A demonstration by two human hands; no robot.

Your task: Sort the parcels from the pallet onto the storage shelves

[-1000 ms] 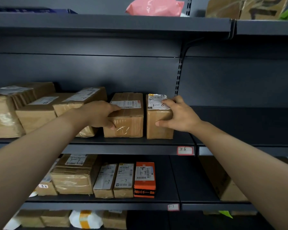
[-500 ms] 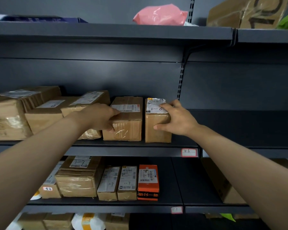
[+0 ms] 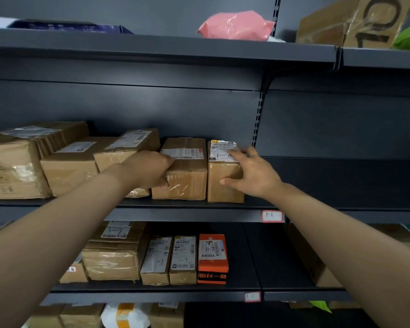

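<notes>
A narrow brown parcel point(image 3: 223, 183) marked "1-6" stands on the middle shelf point(image 3: 199, 213), at the right end of a row of boxes. My right hand point(image 3: 251, 172) grips its right side, fingers over the top label and thumb on the front face. Beside it on the left sits a wider brown parcel point(image 3: 187, 178) with a white label. My left hand point(image 3: 149, 169) grips that parcel's left front corner, thumb low on its face. The two parcels stand almost touching.
More brown boxes point(image 3: 66, 166) fill the shelf to the left. To the right of the upright post point(image 3: 257, 119) lies a dark shelf bay point(image 3: 341, 181). Below stand small parcels and an orange box point(image 3: 212, 256). A pink bag point(image 3: 234, 24) lies on the top shelf.
The view has tilted up slightly, so the shelves sit lower in frame. Both hands stay on the same two parcels, and the narrow parcel has closed up towards the wider one.
</notes>
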